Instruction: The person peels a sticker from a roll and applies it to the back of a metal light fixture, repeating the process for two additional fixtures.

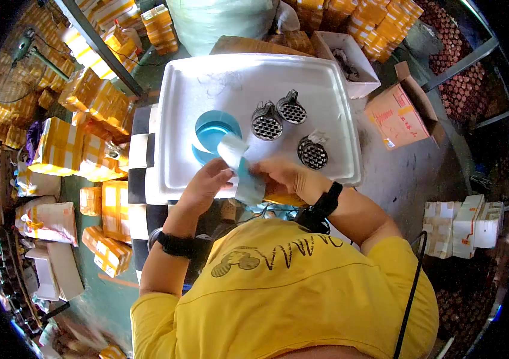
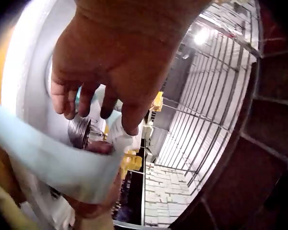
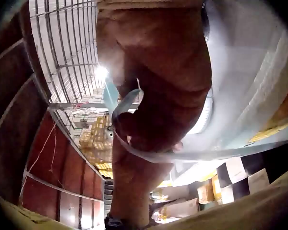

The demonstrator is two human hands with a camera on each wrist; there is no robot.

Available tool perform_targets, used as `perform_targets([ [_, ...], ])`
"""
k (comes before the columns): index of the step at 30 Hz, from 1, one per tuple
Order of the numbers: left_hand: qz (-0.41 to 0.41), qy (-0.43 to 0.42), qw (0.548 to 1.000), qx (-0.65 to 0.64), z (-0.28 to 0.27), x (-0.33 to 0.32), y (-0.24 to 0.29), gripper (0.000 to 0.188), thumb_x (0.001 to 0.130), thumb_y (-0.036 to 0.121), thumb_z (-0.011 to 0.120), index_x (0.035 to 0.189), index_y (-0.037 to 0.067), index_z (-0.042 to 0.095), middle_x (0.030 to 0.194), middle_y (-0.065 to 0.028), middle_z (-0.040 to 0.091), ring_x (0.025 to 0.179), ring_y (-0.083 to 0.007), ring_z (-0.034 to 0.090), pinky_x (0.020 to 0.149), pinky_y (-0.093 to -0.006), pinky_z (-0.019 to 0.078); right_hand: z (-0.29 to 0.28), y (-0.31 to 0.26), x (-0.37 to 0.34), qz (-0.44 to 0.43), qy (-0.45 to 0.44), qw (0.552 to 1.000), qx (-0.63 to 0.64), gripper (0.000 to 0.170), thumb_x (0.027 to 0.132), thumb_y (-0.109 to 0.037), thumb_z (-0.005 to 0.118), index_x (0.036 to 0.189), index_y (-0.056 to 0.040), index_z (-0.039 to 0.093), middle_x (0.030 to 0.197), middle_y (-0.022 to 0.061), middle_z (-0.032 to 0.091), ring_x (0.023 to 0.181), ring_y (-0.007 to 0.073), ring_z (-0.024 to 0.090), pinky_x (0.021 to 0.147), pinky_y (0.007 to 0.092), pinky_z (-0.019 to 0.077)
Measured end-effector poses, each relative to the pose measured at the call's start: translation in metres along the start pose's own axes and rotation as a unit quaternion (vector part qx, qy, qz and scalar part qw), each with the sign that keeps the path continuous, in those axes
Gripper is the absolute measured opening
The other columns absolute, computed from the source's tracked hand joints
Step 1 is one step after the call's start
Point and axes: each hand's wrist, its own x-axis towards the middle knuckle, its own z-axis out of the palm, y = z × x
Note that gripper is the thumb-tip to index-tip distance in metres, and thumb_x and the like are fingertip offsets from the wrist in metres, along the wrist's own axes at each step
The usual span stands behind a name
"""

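A pale blue, semi-clear plastic strip [image 1: 250, 186] stretches and bends between both hands, over the near edge of a white foam tray [image 1: 206, 75]. My left hand [image 1: 205, 184] pinches the strip at its left side. On the other side my right hand [image 1: 283, 177] grips it with curled fingers; the right wrist view shows the strip [image 3: 129, 103] looping round that hand's fingers. Beyond the left hand lies a blue ring-shaped roll [image 1: 230, 122] on the tray. Several round, dark metal pieces with patterned faces stand to its right, the nearest piece [image 1: 312, 154] beyond the right hand.
An open cardboard box [image 1: 403, 116] and a white foam box [image 1: 356, 81] stand right of the tray. Taped yellow-brown cartons [image 1: 57, 146] are stacked at left. A large wrapped bundle [image 1: 221, 27] stands behind the tray. A black-and-white checkered surface [image 1: 141, 194] lies beneath the tray.
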Motion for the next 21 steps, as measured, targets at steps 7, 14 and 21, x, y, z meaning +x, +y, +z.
perform_targets([
  [7, 0.091, 0.051, 0.993, 0.058, 0.015, 0.0, 0.018, 0.021, 0.08, 0.01, 0.059, 0.096, -0.001, 0.054, 0.086, -0.0045, 0.058, 0.081, -0.0113, 0.052, 0.074, -0.0261, 0.0419, -0.024, 0.014, 0.018, -0.009, -0.037, 0.995, -0.089, 0.022, 0.086, -0.017, 0.046, 0.099, -0.0006, 0.052, 0.085, 0.006, 0.058, 0.075, 0.0171, 0.056, 0.07, 0.0311, 0.0454],
  [14, 0.26, 0.235, 0.899, 0.262, 0.023, -0.003, 0.027, 0.015, 0.078, 0.007, 0.061, 0.09, 0.0, 0.055, 0.08, -0.0066, 0.06, 0.076, -0.0092, 0.053, 0.065, -0.026, 0.0452, 0.035, -0.018, -0.006, -0.338, 0.059, 0.798, -0.496, 0.03, 0.081, -0.023, 0.058, 0.1, -0.0001, 0.053, 0.093, 0.0089, 0.059, 0.083, 0.018, 0.055, 0.075, 0.0307, 0.0449],
  [21, 0.093, 0.097, 0.988, 0.073, 0.027, -0.025, 0.055, 0.04, 0.084, 0.038, 0.054, 0.096, 0.0, 0.055, 0.083, -0.0028, 0.057, 0.077, -0.0109, 0.051, 0.069, -0.0262, 0.043, 0.04, -0.015, 0.0, -0.311, 0.005, 0.863, -0.398, 0.017, 0.083, -0.01, 0.052, 0.096, -0.0007, 0.054, 0.087, 0.0048, 0.059, 0.077, 0.0124, 0.053, 0.07, 0.0278, 0.0434],
])
